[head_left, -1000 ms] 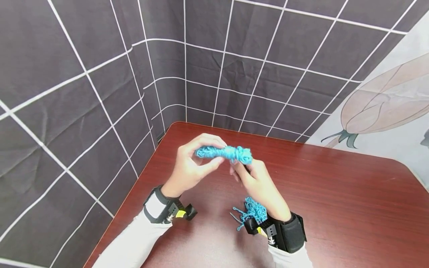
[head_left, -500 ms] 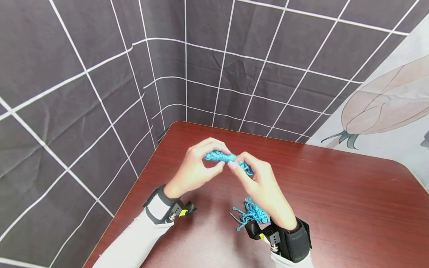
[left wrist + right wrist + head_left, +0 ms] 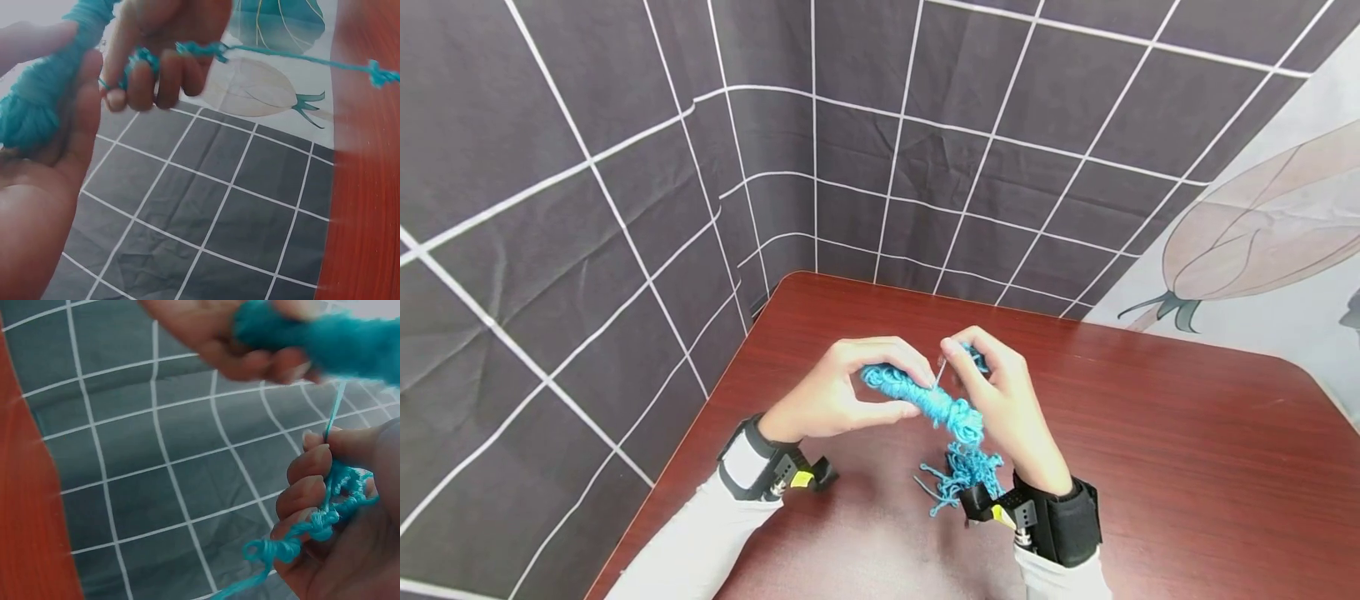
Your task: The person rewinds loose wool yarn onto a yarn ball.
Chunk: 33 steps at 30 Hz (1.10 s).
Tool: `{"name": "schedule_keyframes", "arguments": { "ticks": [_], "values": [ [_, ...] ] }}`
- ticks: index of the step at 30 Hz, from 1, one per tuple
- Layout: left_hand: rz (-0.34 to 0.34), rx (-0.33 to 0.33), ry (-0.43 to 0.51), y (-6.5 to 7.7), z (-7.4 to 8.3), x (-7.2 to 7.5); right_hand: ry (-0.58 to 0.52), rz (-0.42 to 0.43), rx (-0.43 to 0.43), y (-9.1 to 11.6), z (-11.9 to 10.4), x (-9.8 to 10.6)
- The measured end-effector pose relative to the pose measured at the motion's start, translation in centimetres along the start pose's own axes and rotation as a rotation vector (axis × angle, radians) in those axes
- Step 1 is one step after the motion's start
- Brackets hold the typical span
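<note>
My left hand [image 3: 827, 392] grips a wound bundle of bright blue cord [image 3: 943, 408] between thumb and fingers, its far end tilting down to the right. Beside it, my right hand [image 3: 1009, 408] pinches a thin strand [image 3: 335, 409] that runs taut up to the bundle. Knotted blue cord [image 3: 322, 522] lies gathered against the right palm under curled fingers. From that hand a length of cord [image 3: 300, 57] trails off toward the table in the left wrist view. Below the hands, a loose heap of knotted blue cord [image 3: 966, 475] lies on the tabletop.
The reddish-brown table [image 3: 1165, 433] has a rounded far corner. Dark grey cloth with a white grid [image 3: 962, 167] hangs behind and to the left. At the right is a pale panel with a flower print [image 3: 1247, 242]. Both wrists carry black camera straps [image 3: 1060, 521].
The bundle has come lower and tilted down to the right. My right hand has moved off the bundle to the upper right, pulling a strand taut. The heap remains on the table.
</note>
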<state>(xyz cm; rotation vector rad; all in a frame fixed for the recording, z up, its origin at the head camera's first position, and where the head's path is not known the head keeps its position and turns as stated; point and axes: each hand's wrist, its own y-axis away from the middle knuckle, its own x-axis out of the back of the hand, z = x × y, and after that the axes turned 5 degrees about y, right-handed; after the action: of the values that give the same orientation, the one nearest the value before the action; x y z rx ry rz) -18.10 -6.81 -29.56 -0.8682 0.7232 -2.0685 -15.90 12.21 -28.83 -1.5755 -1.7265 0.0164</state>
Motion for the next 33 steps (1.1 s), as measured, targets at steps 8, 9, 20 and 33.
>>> {"name": "schedule_keyframes", "arguments": {
  "ticks": [8,9,20,33],
  "values": [
    [0.204,-0.03,-0.001,-0.1,0.3,0.1,-0.024,-0.083,0.078,-0.2,2.5,-2.7],
    [0.251,-0.02,-0.02,-0.1,0.2,0.1,-0.026,-0.091,0.077,-0.2,2.8,-3.1],
    [0.437,0.094,-0.308,0.1,-0.7,0.1,-0.007,-0.152,0.092,0.0,2.4,-3.3],
    [-0.164,0.059,-0.122,0.3,-0.8,0.1,0.079,-0.011,0.039,0.2,3.6,0.1]
  ]
}}
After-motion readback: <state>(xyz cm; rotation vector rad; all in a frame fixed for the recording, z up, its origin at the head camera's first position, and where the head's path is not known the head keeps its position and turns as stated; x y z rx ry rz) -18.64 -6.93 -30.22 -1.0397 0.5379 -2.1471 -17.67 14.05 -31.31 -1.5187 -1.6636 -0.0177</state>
